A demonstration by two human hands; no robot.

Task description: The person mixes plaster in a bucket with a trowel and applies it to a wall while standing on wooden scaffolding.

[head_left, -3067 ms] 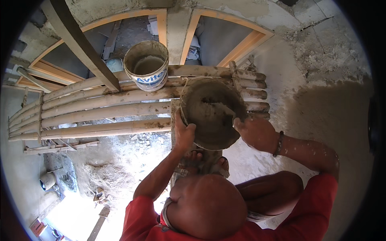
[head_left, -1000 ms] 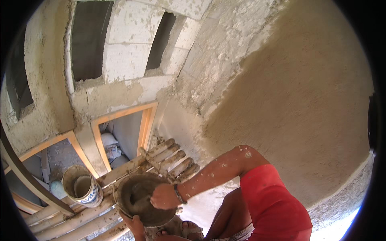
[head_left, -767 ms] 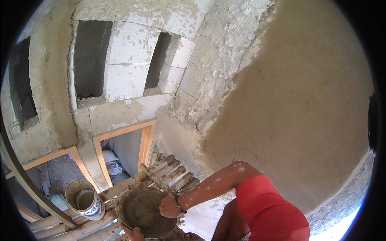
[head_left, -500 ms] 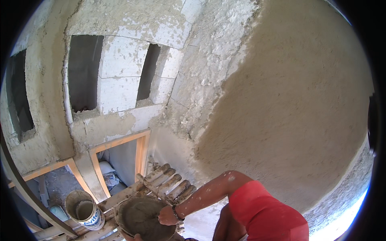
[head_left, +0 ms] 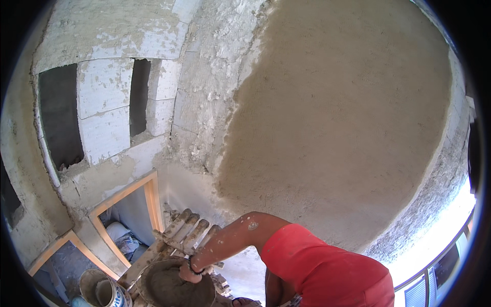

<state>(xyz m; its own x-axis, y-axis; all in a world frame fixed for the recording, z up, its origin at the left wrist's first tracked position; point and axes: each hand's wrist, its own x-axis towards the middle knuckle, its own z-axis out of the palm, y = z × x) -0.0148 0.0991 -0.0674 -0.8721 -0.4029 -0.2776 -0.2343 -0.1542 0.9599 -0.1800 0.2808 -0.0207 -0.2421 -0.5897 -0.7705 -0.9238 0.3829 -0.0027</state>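
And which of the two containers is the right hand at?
The wide, mud-coated basin: the right hand is over its opening; the white bucket, further left, has no hand.

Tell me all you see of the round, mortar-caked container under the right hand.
The round, mortar-caked container is wide and open-topped, its inside coated grey-brown, its material hidden. A wet-looking grey-brown mix lies inside. It appears upright, close to mud-stained round wooden poles, right of the dirty white cylindrical bucket, its near side cropped. The bare right hand with a dark bracelet is over its far right part; whether it touches the mix is unclear.
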